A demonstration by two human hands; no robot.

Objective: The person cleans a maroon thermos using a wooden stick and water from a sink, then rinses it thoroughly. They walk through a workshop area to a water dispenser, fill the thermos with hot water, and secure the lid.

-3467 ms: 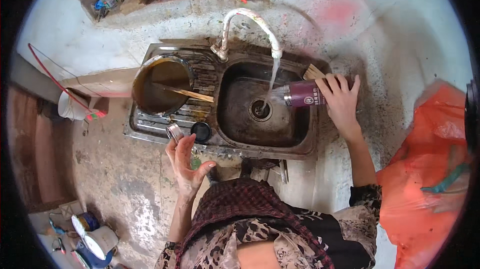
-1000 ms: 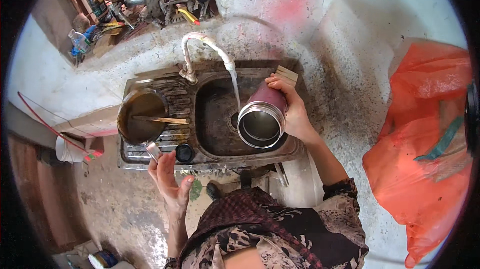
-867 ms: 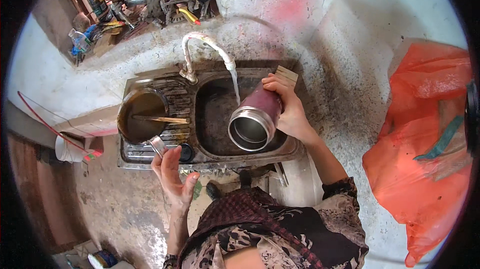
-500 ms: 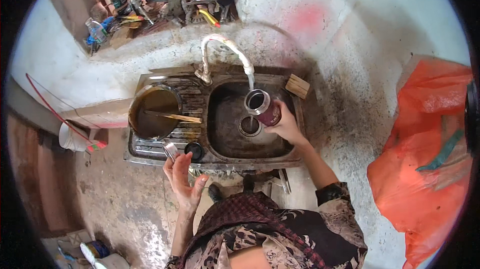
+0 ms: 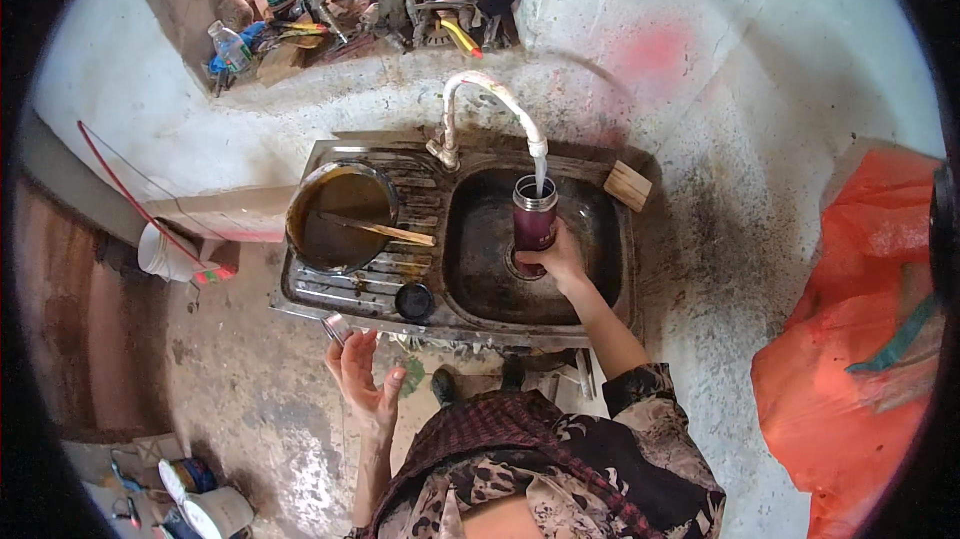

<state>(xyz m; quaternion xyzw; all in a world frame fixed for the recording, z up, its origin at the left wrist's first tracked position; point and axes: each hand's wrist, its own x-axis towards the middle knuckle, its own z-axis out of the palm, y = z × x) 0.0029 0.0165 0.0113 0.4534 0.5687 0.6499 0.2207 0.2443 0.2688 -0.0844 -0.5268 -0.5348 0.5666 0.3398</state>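
Note:
My right hand [image 5: 560, 257] is wrapped round a dark purple metal flask [image 5: 534, 224] with a silver neck. The flask stands upright over the sink basin, its open mouth under the white curved tap [image 5: 492, 89], and water runs into it. In front of the sink's left half, my left hand [image 5: 364, 379] is raised with the thumb apart. A small silver ring-shaped piece [image 5: 336, 329] is held at its fingers; the exact grip is partly hidden. A round black lid [image 5: 413, 301] lies on the drainboard near this hand.
A pan of brown liquid [image 5: 335, 179] with a wooden stick [image 5: 385, 229] across it sits on the ribbed drainboard. A wood block [image 5: 628, 185] rests at the sink's back right corner. Orange sheeting [image 5: 840, 339] hangs at right. Pots and tools crowd the ledge [image 5: 380, 59].
The flask has gone from tilted to upright, and the tap's water now enters its mouth. My left hand still holds the silver piece. The whole view has shifted slightly.

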